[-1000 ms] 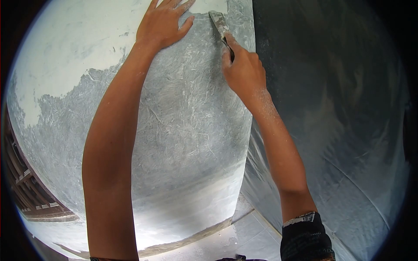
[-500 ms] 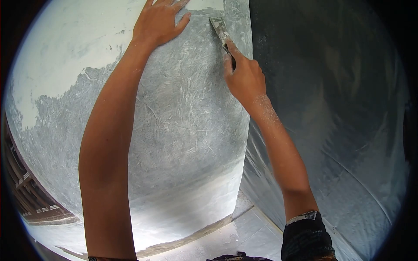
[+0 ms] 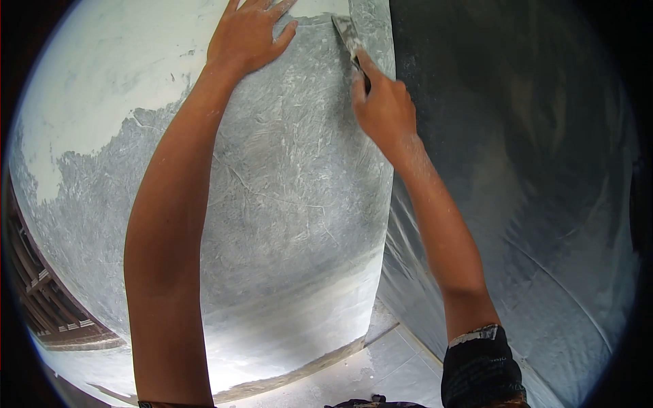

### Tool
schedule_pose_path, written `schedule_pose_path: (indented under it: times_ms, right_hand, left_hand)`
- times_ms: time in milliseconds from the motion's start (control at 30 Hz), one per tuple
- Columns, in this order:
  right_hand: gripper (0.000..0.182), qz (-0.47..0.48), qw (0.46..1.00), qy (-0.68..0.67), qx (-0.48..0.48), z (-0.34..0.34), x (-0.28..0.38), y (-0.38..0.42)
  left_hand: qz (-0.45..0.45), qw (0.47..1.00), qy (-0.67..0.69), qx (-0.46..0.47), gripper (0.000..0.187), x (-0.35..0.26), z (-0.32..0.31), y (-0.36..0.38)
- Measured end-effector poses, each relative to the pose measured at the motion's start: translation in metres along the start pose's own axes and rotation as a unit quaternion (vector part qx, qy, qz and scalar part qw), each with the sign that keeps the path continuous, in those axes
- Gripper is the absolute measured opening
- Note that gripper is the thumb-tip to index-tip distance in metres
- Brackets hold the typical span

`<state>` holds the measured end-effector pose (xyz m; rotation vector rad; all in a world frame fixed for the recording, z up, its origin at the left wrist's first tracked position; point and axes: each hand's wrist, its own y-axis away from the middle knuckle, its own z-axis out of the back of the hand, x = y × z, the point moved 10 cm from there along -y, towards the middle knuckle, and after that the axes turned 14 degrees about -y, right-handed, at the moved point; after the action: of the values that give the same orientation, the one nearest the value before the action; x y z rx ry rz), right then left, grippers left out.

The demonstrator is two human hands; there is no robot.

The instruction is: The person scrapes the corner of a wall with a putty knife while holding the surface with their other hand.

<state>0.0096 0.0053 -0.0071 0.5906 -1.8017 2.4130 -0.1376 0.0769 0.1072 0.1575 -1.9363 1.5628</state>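
Observation:
My left hand (image 3: 250, 35) lies flat against the wall (image 3: 286, 156), fingers spread, its fingertips cut off by the top of the view. In my right hand (image 3: 386, 109) is a putty knife (image 3: 348, 34), gripped by its dark handle with the index finger stretched along it. The smeared metal blade meets the wall near its right edge, at the lower border of a pale coating patch (image 3: 320, 7). Bare grey, scratched surface covers much of the wall. A larger white coated area (image 3: 115, 75) with a ragged edge spreads over the upper left.
Dark plastic sheeting (image 3: 517, 170) hangs along the wall's right edge and reaches the floor. At the lower left is a brown slatted wooden frame (image 3: 51, 299). Pale floor tiles (image 3: 401, 367) show below the wall.
My right hand has moved slightly upward with the putty knife, bringing the blade up to the pale patch's edge. The left hand stays in place on the wall.

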Motion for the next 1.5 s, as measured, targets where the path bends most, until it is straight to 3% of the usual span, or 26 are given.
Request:
schedule_pose_path:
  times_ms: [267,433,567,667,833,967,1033,1133,1500]
  right_hand:
    - [0.048,-0.007,1.0,0.006,0.023,-0.003,-0.004,0.017]
    - [0.049,0.014,0.999,-0.022,-0.019,0.01,0.0,-0.016]
    - [0.049,0.025,0.999,-0.019,-0.021,0.006,-0.005,0.005]
    - [0.048,-0.008,1.0,-0.005,0.024,-0.004,-0.015,0.014]
    - [0.047,0.007,0.998,-0.063,-0.018,0.007,-0.011,-0.014]
    - [0.048,0.03,0.998,-0.053,-0.026,0.002,-0.012,0.009]
    - [0.049,-0.027,0.999,-0.027,0.036,-0.009,-0.023,0.017]
    - [0.05,0.025,0.999,-0.043,-0.013,-0.002,-0.018,-0.002]
    - [0.047,0.03,0.999,-0.016,-0.013,0.001,0.001,0.001]
  left_hand:
    - [0.004,1.0,-0.001,-0.002,0.053,0.001,0.0,0.0]
    - [-0.001,1.0,0.003,-0.002,0.053,0.0,-0.001,0.0]
    - [0.003,1.0,-0.001,0.001,0.053,-0.001,0.0,0.0]
    - [0.005,1.0,0.003,-0.002,0.053,0.001,0.001,0.0]
    - [0.006,1.0,0.007,0.004,0.053,0.0,0.001,0.0]
    - [0.006,1.0,0.008,-0.003,0.053,0.001,0.002,0.0]
    - [0.006,1.0,0.018,-0.003,0.053,0.001,0.002,0.001]
    - [0.005,1.0,0.011,-0.004,0.053,0.001,0.001,-0.001]
    - [-0.002,1.0,0.003,-0.004,0.053,0.0,0.001,-0.001]
